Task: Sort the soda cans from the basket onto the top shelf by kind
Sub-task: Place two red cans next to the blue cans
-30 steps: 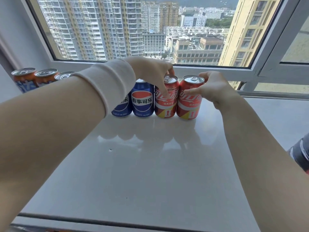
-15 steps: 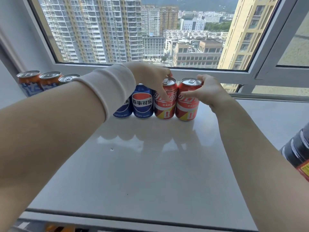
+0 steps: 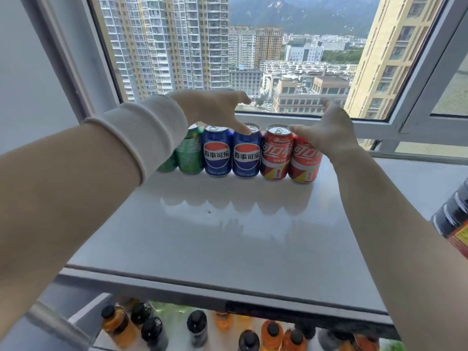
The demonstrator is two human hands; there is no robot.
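1. Both hands have let go of the red cans (image 3: 277,154). The left hand (image 3: 215,110) hovers spread wide, its thumb at the blue cans (image 3: 247,158). The right hand (image 3: 326,133) lies open against the end red can and grips nothing.
2. Green cans (image 3: 190,155), blue cans and red cans stand in one row at the back of the top shelf (image 3: 228,236).
3. A second ago each hand gripped a red can; we judge that pair placed.

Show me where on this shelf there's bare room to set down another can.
Widest bare patch: front of the shelf, between the row of cans and the front edge. Another lies right of the rightmost red can, past the right hand, toward the dark bottle. Crowded: the back row itself, cans side by side beneath the left hand.
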